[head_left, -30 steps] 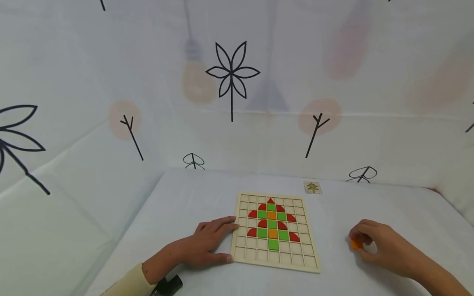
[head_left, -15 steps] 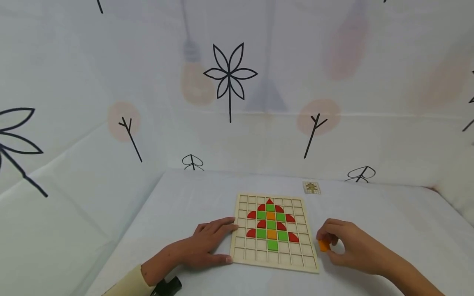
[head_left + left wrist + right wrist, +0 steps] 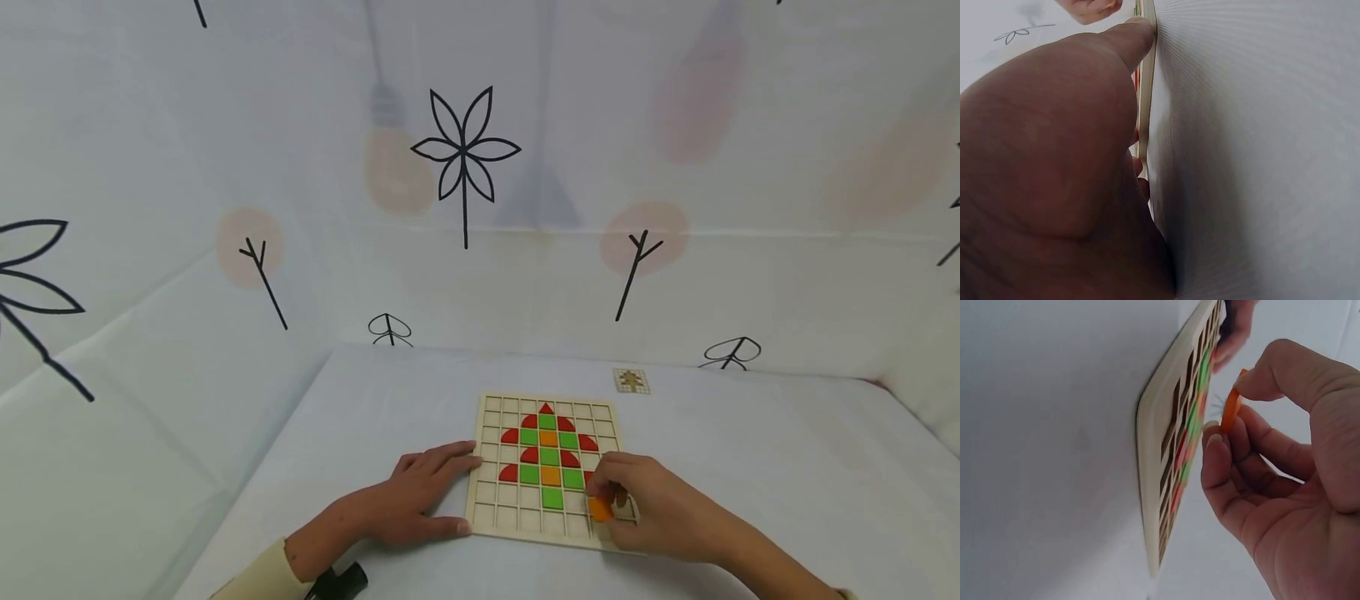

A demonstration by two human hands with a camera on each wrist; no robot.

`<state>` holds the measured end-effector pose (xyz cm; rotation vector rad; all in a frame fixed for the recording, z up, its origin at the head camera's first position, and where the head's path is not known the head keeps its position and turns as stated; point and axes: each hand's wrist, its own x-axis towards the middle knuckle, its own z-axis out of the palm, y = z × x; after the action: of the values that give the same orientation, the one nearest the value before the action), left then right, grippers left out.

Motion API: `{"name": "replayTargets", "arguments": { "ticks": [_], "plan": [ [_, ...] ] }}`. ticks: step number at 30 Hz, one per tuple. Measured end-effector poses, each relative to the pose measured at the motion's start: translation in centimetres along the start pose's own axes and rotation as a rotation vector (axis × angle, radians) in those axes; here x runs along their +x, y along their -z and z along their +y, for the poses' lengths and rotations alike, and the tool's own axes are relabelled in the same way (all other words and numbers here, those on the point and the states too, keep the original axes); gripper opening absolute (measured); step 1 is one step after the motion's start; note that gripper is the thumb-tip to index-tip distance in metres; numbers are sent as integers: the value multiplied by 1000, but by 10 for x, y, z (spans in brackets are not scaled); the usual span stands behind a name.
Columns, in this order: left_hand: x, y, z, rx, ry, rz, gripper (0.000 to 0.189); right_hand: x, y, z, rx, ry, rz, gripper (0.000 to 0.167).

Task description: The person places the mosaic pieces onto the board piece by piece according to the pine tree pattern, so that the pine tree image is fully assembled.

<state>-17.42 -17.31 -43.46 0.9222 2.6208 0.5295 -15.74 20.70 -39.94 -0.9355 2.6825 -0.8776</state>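
A pale wooden grid board [image 3: 507, 517] lies on the white table, its squares partly filled with green, red and orange tiles in a tree shape. Between thumb and fingertips, my right hand [image 3: 660, 508] pinches an orange tile [image 3: 600, 509] over the board's lower right part; the right wrist view shows this orange tile [image 3: 1232, 407] edge-on, apart from the board. My left hand [image 3: 408, 497] rests flat on the table, fingers spread, with fingertips and thumb touching the board's left edge. From the left wrist, the thumb [image 3: 1132, 42] is seen against the board's side.
A small card [image 3: 632, 381] with a tree picture on a grid lies behind the board, toward the right. A black cylindrical object [image 3: 341, 581] is by the left wrist. White cloth printed with plants and lamps [image 3: 525, 275] stands behind the table.
My right hand has carried the orange tile leftward from the bare table at the right to above the board. The left hand stays at the board's left edge.
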Motion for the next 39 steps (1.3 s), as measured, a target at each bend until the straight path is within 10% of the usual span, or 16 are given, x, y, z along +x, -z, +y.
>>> {"name": "replayTargets", "arguments": {
  "ticks": [39],
  "plan": [
    [0, 0, 0, 1, 0, 4, 84, 31, -50, -44, -187, -89, 40, 27]
  ]
}}
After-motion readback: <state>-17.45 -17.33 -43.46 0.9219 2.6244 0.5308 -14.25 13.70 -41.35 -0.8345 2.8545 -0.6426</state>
